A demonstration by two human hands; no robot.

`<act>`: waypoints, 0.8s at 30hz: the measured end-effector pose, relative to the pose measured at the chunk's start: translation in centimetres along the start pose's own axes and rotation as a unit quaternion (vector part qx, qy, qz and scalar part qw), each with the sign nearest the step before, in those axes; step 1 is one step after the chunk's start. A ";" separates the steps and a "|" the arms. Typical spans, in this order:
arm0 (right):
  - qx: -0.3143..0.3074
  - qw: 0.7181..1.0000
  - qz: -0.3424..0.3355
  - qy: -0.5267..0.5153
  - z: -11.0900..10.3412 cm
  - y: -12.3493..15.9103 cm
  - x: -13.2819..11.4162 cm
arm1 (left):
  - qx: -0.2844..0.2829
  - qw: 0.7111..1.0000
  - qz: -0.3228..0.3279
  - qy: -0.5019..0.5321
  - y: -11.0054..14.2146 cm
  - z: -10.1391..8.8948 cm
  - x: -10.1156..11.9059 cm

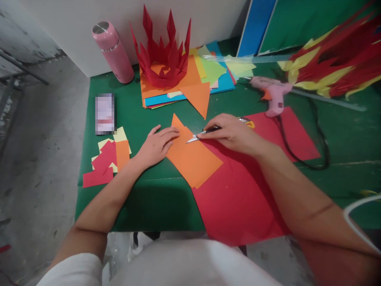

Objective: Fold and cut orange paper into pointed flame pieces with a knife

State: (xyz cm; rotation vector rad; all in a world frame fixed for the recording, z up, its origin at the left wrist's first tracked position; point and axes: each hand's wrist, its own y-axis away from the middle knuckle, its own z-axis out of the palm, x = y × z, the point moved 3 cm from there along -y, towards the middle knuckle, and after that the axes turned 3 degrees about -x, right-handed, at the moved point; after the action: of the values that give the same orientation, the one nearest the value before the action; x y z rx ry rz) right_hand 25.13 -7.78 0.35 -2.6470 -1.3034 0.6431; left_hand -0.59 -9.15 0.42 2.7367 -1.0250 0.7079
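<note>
My left hand lies with its fingers spread on the left edge of folded orange paper. In my right hand is a craft knife with a dark handle. Its pointed silver blade lies over the orange paper, tip toward my left hand; whether it presses in, I cannot tell. Beneath the orange paper, a large red sheet reaches over the table's front edge. An orange paper triangle lies just beyond the knife.
On the green table stand a pink bottle and a red paper crown on stacked coloured paper. A pink glue gun with a black cord lies right. Paper scraps and a blurred phone-like object lie left.
</note>
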 end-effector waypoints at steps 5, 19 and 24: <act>0.000 1.000 -0.013 -0.005 0.1 -0.2 -0.2 | 0.000 1.000 -0.001 -0.001 0.0 -0.1 0.0; -0.018 0.999 -0.012 -0.029 0.3 -0.4 -0.9 | -0.004 1.000 -0.006 0.000 0.0 -0.1 0.1; -0.008 1.000 -0.005 -0.027 0.5 -0.5 -1.1 | -0.001 1.000 -0.005 0.002 -0.1 -0.1 0.1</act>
State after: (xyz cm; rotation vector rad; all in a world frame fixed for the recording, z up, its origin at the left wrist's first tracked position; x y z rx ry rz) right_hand 23.96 -8.40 0.38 -2.6510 -1.3397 0.7112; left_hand -0.52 -9.13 0.54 2.7354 -1.0091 0.7095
